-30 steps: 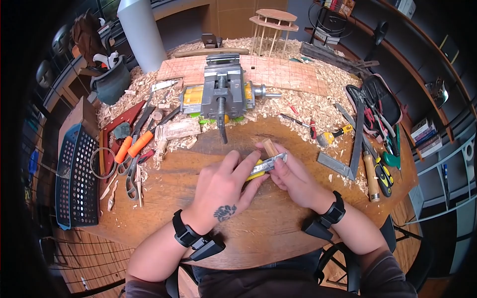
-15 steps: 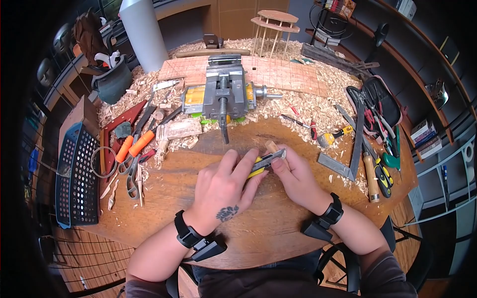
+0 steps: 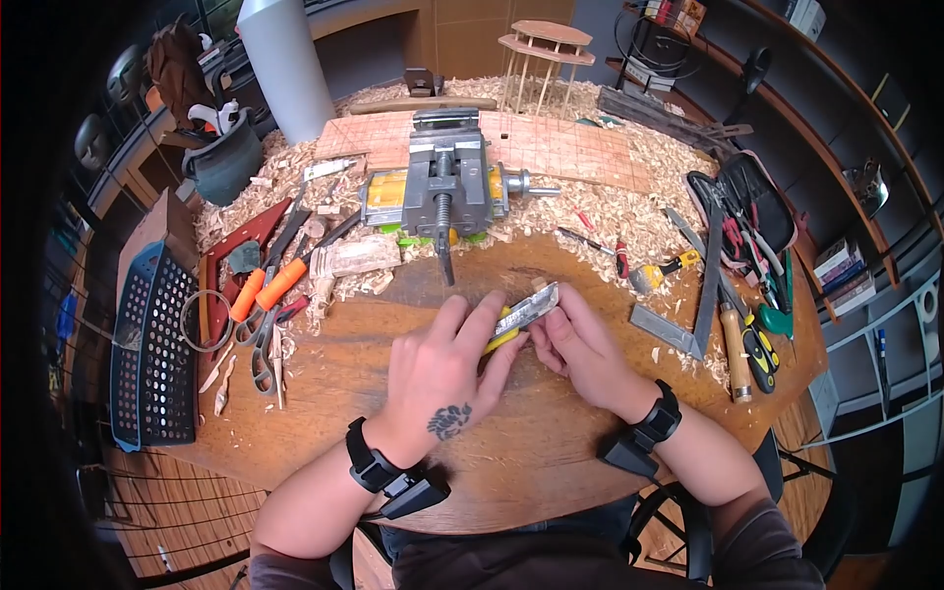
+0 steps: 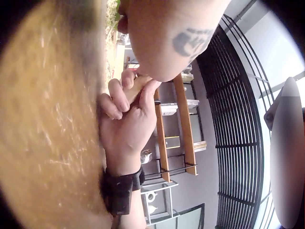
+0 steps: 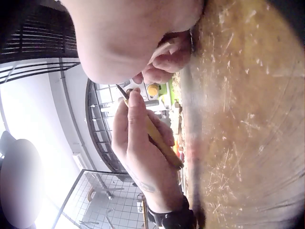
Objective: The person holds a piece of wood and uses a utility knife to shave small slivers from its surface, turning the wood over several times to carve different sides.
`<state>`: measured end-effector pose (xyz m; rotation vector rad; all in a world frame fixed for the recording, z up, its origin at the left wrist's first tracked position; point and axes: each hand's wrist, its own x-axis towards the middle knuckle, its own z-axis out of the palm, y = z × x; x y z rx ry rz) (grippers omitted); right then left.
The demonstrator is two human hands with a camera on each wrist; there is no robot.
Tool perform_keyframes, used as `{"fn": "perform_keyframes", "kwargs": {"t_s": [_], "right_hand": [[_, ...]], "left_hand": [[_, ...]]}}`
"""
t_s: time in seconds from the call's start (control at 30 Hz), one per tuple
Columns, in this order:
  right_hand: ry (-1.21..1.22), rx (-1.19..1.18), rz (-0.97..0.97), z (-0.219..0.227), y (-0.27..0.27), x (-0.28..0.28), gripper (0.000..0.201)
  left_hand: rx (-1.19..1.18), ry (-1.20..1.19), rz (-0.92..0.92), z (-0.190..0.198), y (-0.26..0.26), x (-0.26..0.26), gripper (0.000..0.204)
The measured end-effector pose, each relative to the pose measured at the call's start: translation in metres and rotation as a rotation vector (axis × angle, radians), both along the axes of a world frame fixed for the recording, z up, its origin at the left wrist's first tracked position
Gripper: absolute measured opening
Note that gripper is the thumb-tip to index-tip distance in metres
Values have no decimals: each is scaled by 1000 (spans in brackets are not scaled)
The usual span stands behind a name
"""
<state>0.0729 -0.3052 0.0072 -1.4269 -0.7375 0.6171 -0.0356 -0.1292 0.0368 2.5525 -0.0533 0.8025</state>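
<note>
From the head, looking forward and down, farther off, over tabletop, left hand and right hand. From each wrist, low, close and turned sideways — facing across to the opposite hand, with tabletop and both hands in common.

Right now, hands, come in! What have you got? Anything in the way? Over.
Left hand gripping knife. Right hand holding wood. Watch out: right thumb close to knife's tip.

Basket left of scissors; vise behind hands; square right.
</note>
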Motion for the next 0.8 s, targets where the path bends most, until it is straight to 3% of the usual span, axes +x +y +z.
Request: {"fn": "perform_keyframes", "kwargs": {"t_s": [0.1,0.2,0.43,0.63,0.8], "right_hand": [[85,-11,44,0,-3,2,35],[81,11,85,-3,-4,2,46],[-7,-11,55,3,-5,-2,46],[-177,-4,-64,-9,-1,1,38],[-291,-137,-205,-1,1,-1,40]], "left_hand": [[-13,0,-17,0,1,1,40],[-4,3,-37,0,2,0,40],[50,55,-101,2,4,-2,39],[14,14,-72,-1,3,-1,38],[0,14,-45,2,1,-2,37]]}}
